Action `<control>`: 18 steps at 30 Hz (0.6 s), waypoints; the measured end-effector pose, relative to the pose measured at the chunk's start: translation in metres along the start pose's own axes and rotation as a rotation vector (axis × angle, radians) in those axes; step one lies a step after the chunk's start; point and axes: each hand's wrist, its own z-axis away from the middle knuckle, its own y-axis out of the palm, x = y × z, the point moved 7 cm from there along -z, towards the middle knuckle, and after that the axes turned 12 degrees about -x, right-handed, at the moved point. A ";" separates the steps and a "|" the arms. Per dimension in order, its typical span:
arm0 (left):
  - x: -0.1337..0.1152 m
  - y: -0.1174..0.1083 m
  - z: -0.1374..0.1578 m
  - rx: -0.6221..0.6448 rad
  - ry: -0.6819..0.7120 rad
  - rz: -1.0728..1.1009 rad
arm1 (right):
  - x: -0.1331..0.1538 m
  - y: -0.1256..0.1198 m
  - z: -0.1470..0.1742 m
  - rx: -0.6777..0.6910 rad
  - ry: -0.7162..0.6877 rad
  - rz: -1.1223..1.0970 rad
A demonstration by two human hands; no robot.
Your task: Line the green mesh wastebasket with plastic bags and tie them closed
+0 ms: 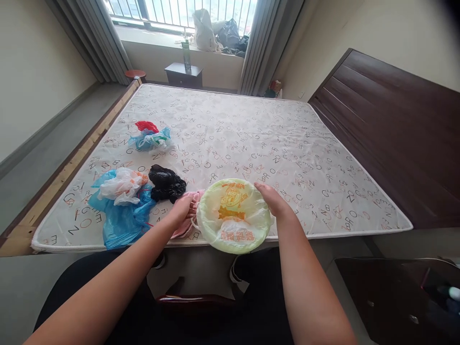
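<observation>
Between my hands, at the mattress's near edge, is a round bin lined with a pale yellow-green plastic bag. Orange print shows on the liner, and a crumpled white bag with orange print lies inside. My left hand is closed at the bin's left rim, beside a loose white bag handle. My right hand grips the right side, its fingers partly hidden behind the rim. Left of the bin are a pink cloth item, partly covered by my left hand, and a crumpled black plastic bag.
Blue plastic bags and a white one lie at the mattress's near left. Farther back are a red bag and light-blue bags. The patterned mattress meets a dark headboard. A dark cabinet stands lower right.
</observation>
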 end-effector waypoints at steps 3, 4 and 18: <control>-0.018 -0.009 0.007 -0.069 0.190 0.015 | -0.002 0.004 0.004 0.095 0.012 0.025; -0.024 -0.008 0.012 -0.067 0.270 0.039 | -0.004 0.007 0.005 0.099 0.012 0.048; -0.018 0.019 0.026 0.055 0.275 0.079 | -0.013 0.038 -0.003 0.023 -0.064 0.046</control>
